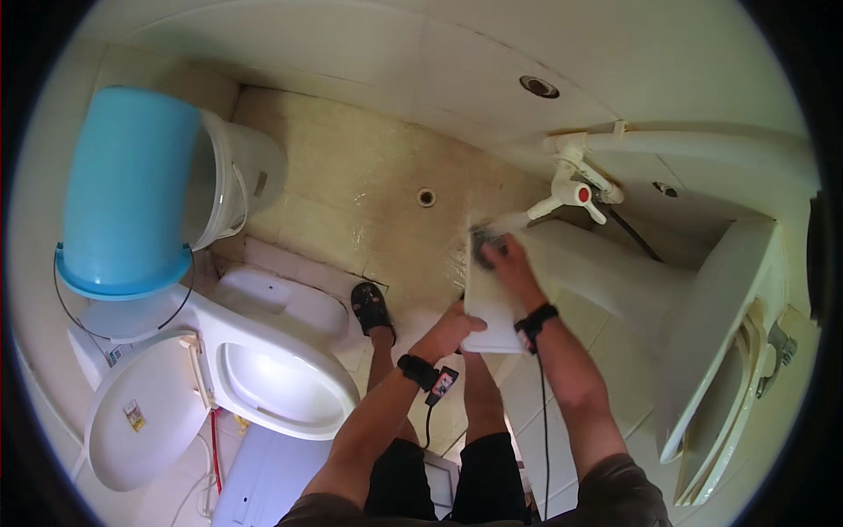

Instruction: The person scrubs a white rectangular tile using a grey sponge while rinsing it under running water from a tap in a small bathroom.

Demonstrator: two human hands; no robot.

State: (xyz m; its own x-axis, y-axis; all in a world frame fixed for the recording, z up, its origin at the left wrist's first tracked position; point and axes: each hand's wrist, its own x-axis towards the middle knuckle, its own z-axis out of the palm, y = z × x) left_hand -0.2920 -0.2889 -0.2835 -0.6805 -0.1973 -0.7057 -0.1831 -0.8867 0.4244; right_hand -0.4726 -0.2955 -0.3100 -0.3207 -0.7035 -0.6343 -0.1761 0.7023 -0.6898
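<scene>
My left hand point(454, 328) grips the near left edge of a flat white panel point(493, 309), its thumb on top and its other fingers hidden. In my right hand point(512, 266) is a dark scrubber point(484, 248), pressed against the far end of the panel. That hand and the scrubber are slightly smeared by motion. Just beyond them, a white plastic tap point(562, 198) with a red-centred handle sends a stream of water towards the scrubber.
A toilet point(283, 391) with a raised lid stands on the left. Beyond it are a tilted blue bucket point(132, 189) and a white bucket point(230, 180). The wet tiled floor has a round drain point(426, 198). A white sink pedestal point(606, 263) lies to the right.
</scene>
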